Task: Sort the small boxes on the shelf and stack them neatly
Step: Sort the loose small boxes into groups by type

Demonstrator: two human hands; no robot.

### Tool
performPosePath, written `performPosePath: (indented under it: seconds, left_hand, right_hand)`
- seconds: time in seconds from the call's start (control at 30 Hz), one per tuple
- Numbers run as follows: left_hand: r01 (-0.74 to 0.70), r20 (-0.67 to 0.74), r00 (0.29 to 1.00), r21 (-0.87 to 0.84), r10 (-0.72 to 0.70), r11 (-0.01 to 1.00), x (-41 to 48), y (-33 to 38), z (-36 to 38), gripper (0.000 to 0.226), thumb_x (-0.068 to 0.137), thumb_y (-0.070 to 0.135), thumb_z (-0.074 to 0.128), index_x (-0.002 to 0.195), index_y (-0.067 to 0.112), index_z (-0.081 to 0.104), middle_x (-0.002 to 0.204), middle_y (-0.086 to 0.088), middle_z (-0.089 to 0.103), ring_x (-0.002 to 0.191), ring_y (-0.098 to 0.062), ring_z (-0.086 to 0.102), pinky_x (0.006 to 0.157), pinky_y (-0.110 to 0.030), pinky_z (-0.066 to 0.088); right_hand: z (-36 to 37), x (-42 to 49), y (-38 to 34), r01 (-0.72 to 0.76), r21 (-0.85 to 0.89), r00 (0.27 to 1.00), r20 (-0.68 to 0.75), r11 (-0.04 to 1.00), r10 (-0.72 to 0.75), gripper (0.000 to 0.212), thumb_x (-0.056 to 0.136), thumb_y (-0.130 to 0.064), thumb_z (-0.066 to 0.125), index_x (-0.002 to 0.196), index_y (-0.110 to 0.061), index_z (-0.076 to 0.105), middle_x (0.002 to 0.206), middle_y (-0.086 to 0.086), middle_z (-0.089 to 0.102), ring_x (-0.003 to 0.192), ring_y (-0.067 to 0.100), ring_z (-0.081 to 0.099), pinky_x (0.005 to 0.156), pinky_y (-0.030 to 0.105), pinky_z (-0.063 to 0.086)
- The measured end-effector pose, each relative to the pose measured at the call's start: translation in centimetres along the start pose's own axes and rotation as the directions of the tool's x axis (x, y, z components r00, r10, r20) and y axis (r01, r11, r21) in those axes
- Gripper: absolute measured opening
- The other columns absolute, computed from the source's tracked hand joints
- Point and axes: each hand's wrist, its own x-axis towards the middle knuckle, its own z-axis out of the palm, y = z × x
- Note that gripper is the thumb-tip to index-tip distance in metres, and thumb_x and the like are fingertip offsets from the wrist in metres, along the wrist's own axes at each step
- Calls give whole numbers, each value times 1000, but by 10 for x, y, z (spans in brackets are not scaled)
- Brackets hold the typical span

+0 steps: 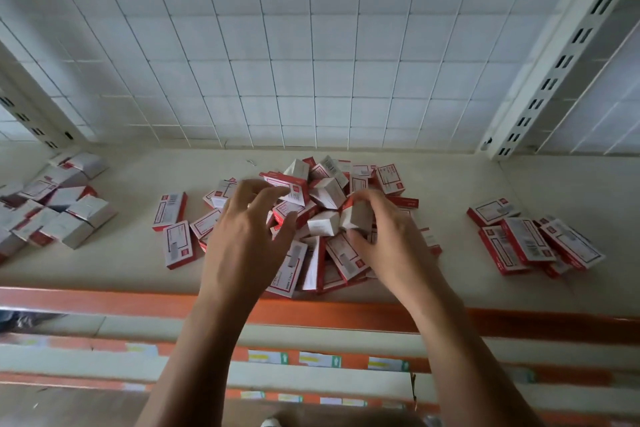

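My right hand (381,239) grips one small box (360,217) on top of the centre pile (322,191), mid-shelf (485,177). My left hand (249,229) is loose, fingers spread, holding nothing. Risk: the pile's jumbled, so pulling this box could slide neighbours off the near edge.

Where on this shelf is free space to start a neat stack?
Bare shelf lies between the middle pile and the right group, and between the left heap and the loose boxes. The middle is crowded.
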Motion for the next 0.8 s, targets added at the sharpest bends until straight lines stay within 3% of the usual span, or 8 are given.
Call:
performPosePath:
  seconds: [0.1, 0.23, 0.33, 0.43, 0.57, 0.8]
  left_hand:
    - [61, 28, 998, -1, -61, 998, 8, -7, 8, 47, 85, 30, 70, 126, 14, 56, 122, -12, 52, 104, -29, 58, 80, -31, 45]
    - [156, 101, 982, 14, -157, 988, 18, -7, 25, 67, 84, 46, 66, 138, 13, 42, 135, -18, 45, 120, -34, 48, 94, -42, 43]
    - [199, 105, 975, 3, -198, 980, 23, 0, 33, 66, 83, 44, 67, 137, 13, 43, 135, -18, 44, 119, -35, 48, 91, -43, 44]
    - [188, 81, 979, -12, -186, 982, 27, -2, 36, 62, 82, 34, 73, 133, 11, 48, 130, -18, 45, 111, -36, 54, 85, -42, 47]
    - [148, 37, 989, -45, -146, 988, 23, -6, 23, 58, 75, 30, 80, 125, 11, 56, 123, -15, 48, 102, -30, 56, 76, -32, 46]
    - [286, -85, 954, -44, -289, 957, -15, -46, -28, 53, 70, 29, 79, 119, 14, 62, 117, -10, 49, 101, -28, 56, 84, -28, 42]
  right_hand:
    - [-2, -2, 0, -55, 28, 998, -24, 998, 55, 47, 81, -15, 77, 122, -16, 56, 120, -1, 63, 106, 11, 59, 83, 4, 41]
    - [-12, -11, -1, -70, 40, 996, -46, 997, 72, 47, 81, -17, 78, 123, -17, 56, 123, -3, 60, 104, 1, 52, 82, -5, 35]
    - [-19, -16, 4, -80, 35, 993, -80, 996, 83, 46, 80, -17, 78, 121, -18, 56, 121, -3, 60, 103, -2, 50, 84, -5, 33]
    - [-24, -18, 8, -80, 23, 991, -106, 997, 82, 46, 80, -17, 79, 120, -18, 56, 121, -1, 61, 107, 7, 55, 87, -3, 33]
    - [-20, -13, -1, -5, 64, 989, -146, 998, 14, 43, 80, -19, 78, 117, -16, 58, 118, -2, 62, 110, 8, 57, 92, 3, 37]
    - [23, 9, -48, 182, 165, 981, -91, 969, -168, 44, 77, -16, 81, 116, -10, 61, 117, 0, 63, 109, 7, 58, 92, 6, 39]
